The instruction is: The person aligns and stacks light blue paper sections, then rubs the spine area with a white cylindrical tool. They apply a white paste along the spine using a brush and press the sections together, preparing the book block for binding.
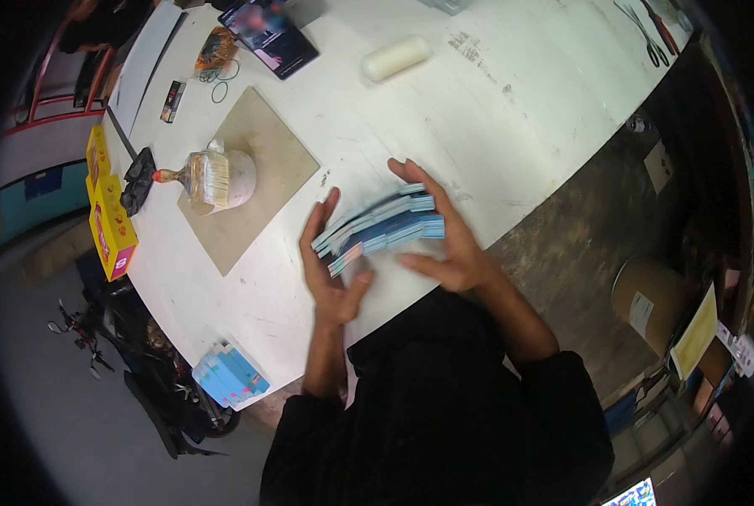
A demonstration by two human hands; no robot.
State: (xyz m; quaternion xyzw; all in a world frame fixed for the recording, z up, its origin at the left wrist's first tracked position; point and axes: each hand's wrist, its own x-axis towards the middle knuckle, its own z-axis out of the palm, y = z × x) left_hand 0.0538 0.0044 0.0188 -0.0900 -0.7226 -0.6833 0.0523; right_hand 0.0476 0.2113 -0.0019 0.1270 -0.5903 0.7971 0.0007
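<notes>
Between my two hands, over the near edge of the white table (444, 126), is an uneven stack of thin blue-and-white paper booklets (381, 228). My left hand (325, 274) grips its left end, the fingers along the outer side and the thumb at the near side. At the right end my right hand (455, 244) presses with its palm and fingers, its thumb stretched toward me. The stack is slightly blurred and splits into two tilted layers. Another pile of similar blue pieces (229, 374) lies at the table's left corner.
Left of my hands, a brush (208, 180) rests across a whitish tub (240, 179) on a grey-brown board (255, 126). Farther off are a phone-like screen (271, 38), rubber bands (218, 88), a cream roll (396, 58) and scissors (647, 42). Yellow boxes (111, 223) line the left edge.
</notes>
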